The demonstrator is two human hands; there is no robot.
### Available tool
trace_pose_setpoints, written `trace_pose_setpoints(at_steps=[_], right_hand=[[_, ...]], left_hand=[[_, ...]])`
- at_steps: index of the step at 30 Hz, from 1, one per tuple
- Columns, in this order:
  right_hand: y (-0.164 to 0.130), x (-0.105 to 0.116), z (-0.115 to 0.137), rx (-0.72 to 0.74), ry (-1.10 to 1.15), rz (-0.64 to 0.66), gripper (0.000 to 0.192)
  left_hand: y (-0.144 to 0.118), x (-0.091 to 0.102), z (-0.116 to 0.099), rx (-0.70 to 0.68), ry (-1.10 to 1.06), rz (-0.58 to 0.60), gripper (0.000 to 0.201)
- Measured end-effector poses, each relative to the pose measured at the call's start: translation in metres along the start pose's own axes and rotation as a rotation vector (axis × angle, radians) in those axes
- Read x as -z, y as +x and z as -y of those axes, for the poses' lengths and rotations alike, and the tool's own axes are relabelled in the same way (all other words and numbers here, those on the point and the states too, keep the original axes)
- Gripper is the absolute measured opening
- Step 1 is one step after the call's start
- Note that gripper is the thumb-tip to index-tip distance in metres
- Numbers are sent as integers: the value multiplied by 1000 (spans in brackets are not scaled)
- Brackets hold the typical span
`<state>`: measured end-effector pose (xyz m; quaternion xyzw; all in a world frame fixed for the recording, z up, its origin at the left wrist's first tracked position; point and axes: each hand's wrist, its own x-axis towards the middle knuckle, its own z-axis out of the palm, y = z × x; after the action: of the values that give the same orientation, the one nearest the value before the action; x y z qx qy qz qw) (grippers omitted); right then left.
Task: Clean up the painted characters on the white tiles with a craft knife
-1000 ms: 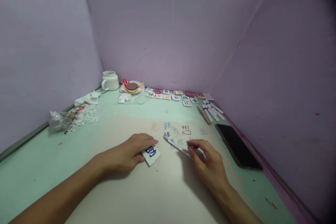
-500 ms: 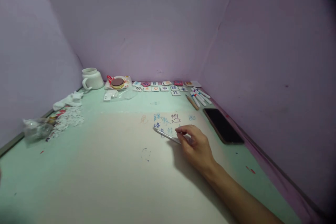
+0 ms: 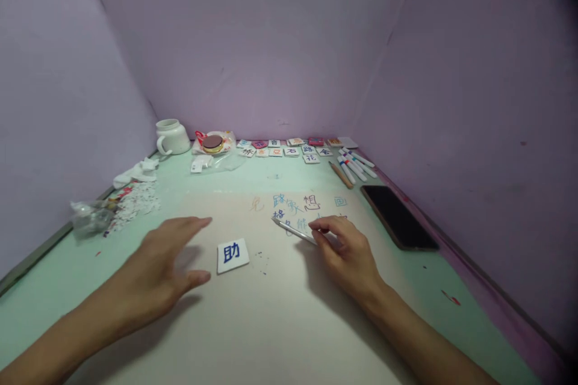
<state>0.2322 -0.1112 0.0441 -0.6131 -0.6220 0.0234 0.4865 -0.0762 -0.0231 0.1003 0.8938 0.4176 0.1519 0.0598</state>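
A white square card (image 3: 232,255) with a dark blue Chinese character lies on the pale sheet (image 3: 217,331) in front of me. Just to its left is my left hand (image 3: 167,267), thumb and fingers spread apart, not touching the card. My right hand (image 3: 345,255) pinches a slim silver-grey pen (image 3: 293,231), its tip pointing left over the handwritten characters (image 3: 279,200) on the sheet. Whether the tip touches the surface I cannot tell.
Several character cards (image 3: 291,151) stand in rows at the back. Markers (image 3: 354,165), a brown pencil (image 3: 341,174) and a phone (image 3: 397,216) lie to the right. Leftward are a white mug (image 3: 174,137), a round compact (image 3: 212,143), paper scraps (image 3: 135,204) and a clear plastic bag (image 3: 93,219).
My left hand has come into view from the left, and the character card now lies beside it on the sheet. My right hand keeps holding the pen; the view has shifted slightly.
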Motion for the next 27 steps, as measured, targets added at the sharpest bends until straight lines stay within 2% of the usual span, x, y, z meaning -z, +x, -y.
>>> trace_pose_setpoints(at_steps=[3, 6, 9, 13, 15, 19, 24, 27], right_hand=[[-1, -1, -3, -4, 13, 1, 12], [-2, -3, -2, -41, 60, 9, 11], [-5, -5, 8, -198, 181, 43, 11], [-8, -7, 31, -478, 568, 196, 19], [-8, -8, 38, -563, 781, 267, 29], [-8, -8, 40, -635, 1028, 359, 35], [-10, -7, 37, -643, 1021, 422, 33], [-10, -7, 39, -640, 988, 438, 32]], left_hand=[[7, -21, -11, 0, -46, 169, 61], [11, -39, -20, 33, -71, 169, 56], [12, -46, -25, -53, -142, 64, 53], [15, -43, -39, -422, -244, -213, 57], [17, -40, -50, -536, -279, -324, 59], [19, -36, -70, -596, -318, -388, 57], [17, -38, -76, -618, -307, -463, 56], [16, -39, -75, -593, -299, -434, 58]])
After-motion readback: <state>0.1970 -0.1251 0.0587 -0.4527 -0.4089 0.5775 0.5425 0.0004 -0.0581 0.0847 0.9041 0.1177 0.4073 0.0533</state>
